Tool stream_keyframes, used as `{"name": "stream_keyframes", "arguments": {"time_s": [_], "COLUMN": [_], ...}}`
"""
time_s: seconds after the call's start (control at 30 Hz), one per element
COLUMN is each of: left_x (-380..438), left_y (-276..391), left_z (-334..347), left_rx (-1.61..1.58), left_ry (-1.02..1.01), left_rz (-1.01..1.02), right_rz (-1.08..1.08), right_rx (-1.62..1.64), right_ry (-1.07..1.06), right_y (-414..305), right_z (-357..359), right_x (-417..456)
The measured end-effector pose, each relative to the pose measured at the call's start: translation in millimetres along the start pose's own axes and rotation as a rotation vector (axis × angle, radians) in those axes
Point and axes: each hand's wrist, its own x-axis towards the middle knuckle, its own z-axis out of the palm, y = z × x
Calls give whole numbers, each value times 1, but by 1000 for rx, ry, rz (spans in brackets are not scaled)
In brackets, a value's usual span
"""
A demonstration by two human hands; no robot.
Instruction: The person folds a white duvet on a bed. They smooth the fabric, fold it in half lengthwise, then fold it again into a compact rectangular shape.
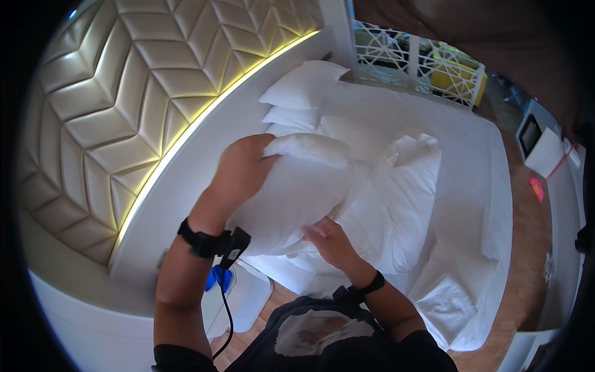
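A white pillow (283, 200) is held up above the bed, its case slightly rumpled. My left hand (246, 160) grips its far left corner, with the fingers hidden behind the fabric. At the near right edge, my right hand (329, 242) pinches the cloth between thumb and fingers. Beneath and to the right lies a bunched white duvet (404, 204) on the white-sheeted bed (469, 186). Other white pillows (302, 88) are stacked at the headboard end beyond my left hand.
A padded chevron wall panel (135, 83) with a lit strip runs along the left. The bedside table (248, 283) bears a blue item (218, 278). Folded white linen (446, 302) lies at the bed's near right corner. A white lattice screen (413, 60) stands beyond the bed.
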Motion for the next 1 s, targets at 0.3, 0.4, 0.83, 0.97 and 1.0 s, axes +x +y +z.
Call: {"name": "stream_keyframes", "arguments": {"time_s": [0.3,0.4,0.83,0.97,1.0], "left_x": [-62,-113,-23,-4,3], "left_y": [-25,-38,-107,-75,-65], "left_z": [42,69,87,96,105], "left_rx": [173,205,119,133,145], "left_ry": [493,444,671,742,783], "left_rz": [122,82,186,389,423], "right_rz": [-111,-174,-524,-610,-603], "right_rx": [374,424,424,359,354], "right_ry": [20,88,147,223,249], "right_y": [-25,-37,-127,-155,-158], "right_z": [21,26,16,5,3], "right_x": [33,59,82,56,49]}}
